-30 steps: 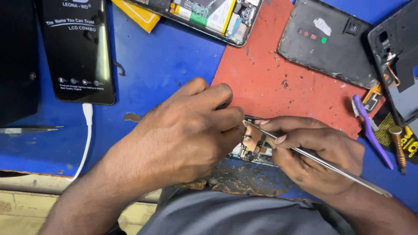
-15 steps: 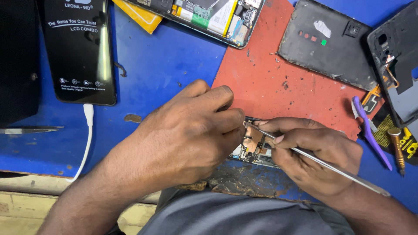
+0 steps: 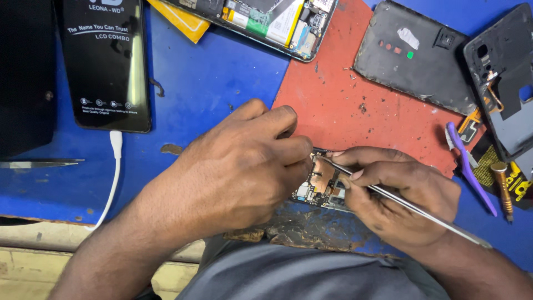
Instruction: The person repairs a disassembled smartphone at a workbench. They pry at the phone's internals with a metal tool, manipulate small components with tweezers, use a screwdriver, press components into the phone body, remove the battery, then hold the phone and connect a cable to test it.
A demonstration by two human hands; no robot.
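While both hands stay put since the earlier frames | left hand point(image 3: 244, 166) fingers curled, pinching small circuit board point(image 3: 319, 183) at centre frame, on the counter point(image 3: 211, 83) edge | right hand point(image 3: 397, 194) gripping metal tweezers point(image 3: 411, 206), tip on board | red mat point(image 3: 361, 111) above, unchanged | black phone point(image 3: 105, 61) upper left, unmoved.

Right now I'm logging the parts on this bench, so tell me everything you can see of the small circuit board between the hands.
The small dark circuit board with copper-coloured metal shields and tiny silver components lies flat at the near edge of the red mat. The left hand pins its left side and hides part of it. The right hand rests against its right side, holding a thin metal tool whose tip meets the board's top.
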